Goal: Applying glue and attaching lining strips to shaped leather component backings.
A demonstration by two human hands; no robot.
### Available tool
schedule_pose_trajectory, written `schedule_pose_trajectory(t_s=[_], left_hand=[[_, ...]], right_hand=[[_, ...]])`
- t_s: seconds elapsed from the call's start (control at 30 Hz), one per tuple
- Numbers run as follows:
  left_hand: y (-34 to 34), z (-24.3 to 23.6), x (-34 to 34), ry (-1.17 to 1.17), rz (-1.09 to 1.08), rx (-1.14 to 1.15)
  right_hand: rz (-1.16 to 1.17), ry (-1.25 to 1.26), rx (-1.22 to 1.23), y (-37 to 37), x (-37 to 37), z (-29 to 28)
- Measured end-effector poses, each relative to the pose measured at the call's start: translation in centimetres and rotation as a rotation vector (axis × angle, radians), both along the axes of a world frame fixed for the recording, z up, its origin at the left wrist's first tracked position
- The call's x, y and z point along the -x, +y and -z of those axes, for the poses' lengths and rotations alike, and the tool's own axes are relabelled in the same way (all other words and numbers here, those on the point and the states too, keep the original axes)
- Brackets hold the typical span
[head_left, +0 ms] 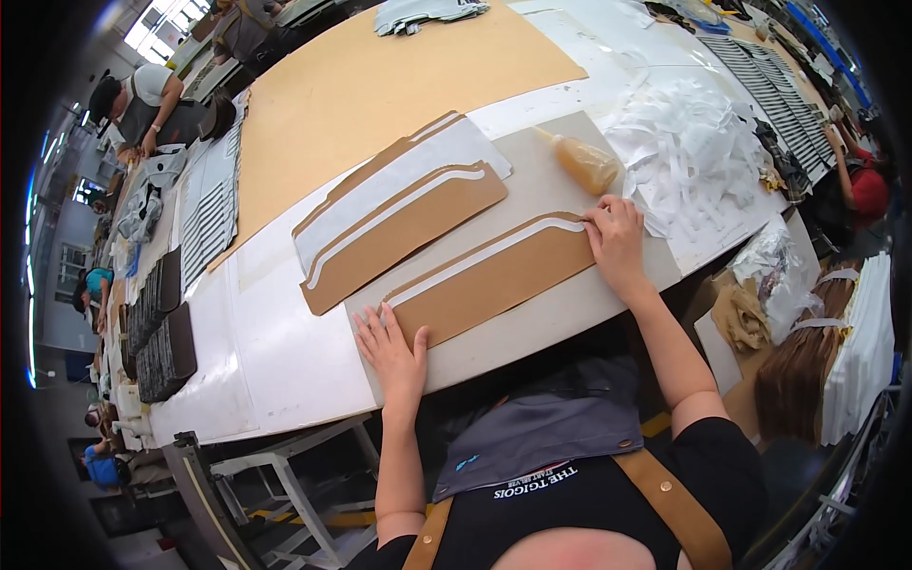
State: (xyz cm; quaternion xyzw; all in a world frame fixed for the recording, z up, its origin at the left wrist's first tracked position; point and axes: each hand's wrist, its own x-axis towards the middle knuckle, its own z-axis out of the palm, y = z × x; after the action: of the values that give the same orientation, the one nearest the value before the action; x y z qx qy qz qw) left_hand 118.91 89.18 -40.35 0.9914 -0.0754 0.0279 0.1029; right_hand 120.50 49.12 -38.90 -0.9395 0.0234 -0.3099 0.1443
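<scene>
A long brown panel (pixel 494 286), leather-like, lies flat on a grey board with a white strip (pixel 484 254) running along its curved upper edge. My left hand (pixel 394 353) rests with fingers spread at the panel's left end, fingertips on its corner. At the other end, my right hand (pixel 619 239) pinches the panel's upper right corner, where the white strip finishes; the fingertips partly hide that spot. Just beyond lies a similar brown panel (pixel 408 242) with its own white strip. It overlaps a white sheet (pixel 399 176) that has a brown edge.
A squeeze bottle of amber liquid (pixel 584 166) lies beyond my right hand. White paper strips (pixel 689 142) are heaped to its right. A large tan sheet (pixel 399 81) covers the far table. Dark stacked pieces (pixel 163 342) sit at left. Brown bundles (pixel 807 351) stand at right. Other people work around.
</scene>
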Motion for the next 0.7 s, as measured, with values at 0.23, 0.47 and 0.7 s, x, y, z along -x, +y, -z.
schedule_pose_trajectory(t_s=[0.23,0.47,0.7], left_hand=[[-3.1,-1.7,-4.5,-0.206,0.138,0.158],[-3.5,-3.5,-6.9,-0.239,0.232,0.358],[0.7,-8.0,-10.6,-0.306,0.209,0.368]], right_hand=[[-0.108,-0.273,-0.069,0.3,0.3,-1.6],[-0.124,-0.344,-0.152,0.5,0.4,-1.7],[-0.259,-0.102,-0.499,4.0,-4.7,-2.7]])
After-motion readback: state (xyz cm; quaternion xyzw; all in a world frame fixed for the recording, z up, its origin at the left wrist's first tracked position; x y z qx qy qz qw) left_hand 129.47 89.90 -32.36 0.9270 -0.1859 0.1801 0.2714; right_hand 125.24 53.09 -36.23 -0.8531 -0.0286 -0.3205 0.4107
